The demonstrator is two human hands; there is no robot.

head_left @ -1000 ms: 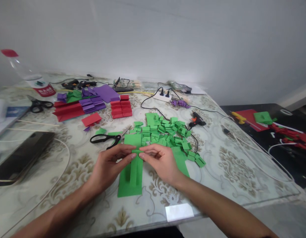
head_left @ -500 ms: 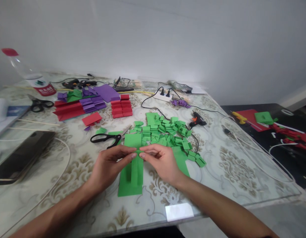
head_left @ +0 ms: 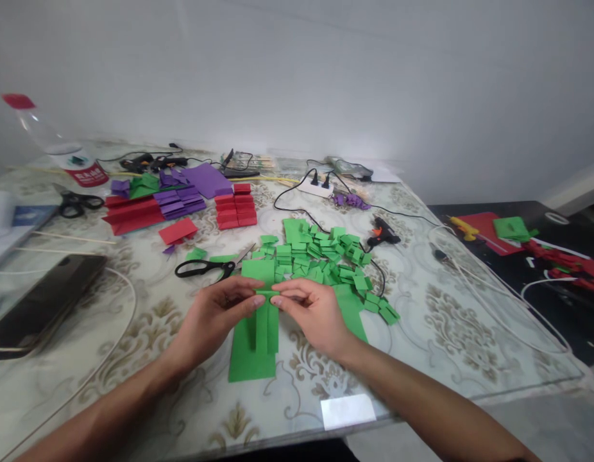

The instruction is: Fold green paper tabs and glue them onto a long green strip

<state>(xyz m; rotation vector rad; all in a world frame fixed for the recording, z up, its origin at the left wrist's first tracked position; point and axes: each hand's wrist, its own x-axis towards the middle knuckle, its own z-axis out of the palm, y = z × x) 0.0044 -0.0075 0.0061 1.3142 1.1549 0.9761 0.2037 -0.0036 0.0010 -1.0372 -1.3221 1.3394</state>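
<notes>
Between my two hands, a narrow green paper strip [head_left: 262, 333] hangs with a fold at its top. My left hand [head_left: 220, 308] pinches the left end of that fold, and my right hand [head_left: 312, 313] pinches the right end, fingertips almost meeting. Beneath the strip lies a wider green paper sheet [head_left: 244, 367], flat on the table. Black-handled scissors [head_left: 205, 269] rest just beyond my left hand, blades pointing away to the right. Past my right hand spreads a heap of small folded green paper pieces [head_left: 321, 253]. Another green sheet [head_left: 352, 314] is partly covered by my right wrist.
Folded red papers [head_left: 235, 208] and purple papers [head_left: 181, 199] lie further back. A glue gun [head_left: 383, 232] with its cord sits right of the heap, near a power strip [head_left: 316, 187]. At left are a phone [head_left: 47, 301], more scissors [head_left: 76, 202] and a bottle [head_left: 80, 167].
My left fingers have shifted slightly up and left along the fold. The strip's folded top shows more between my fingertips, and its hanging layers have moved a little apart.
</notes>
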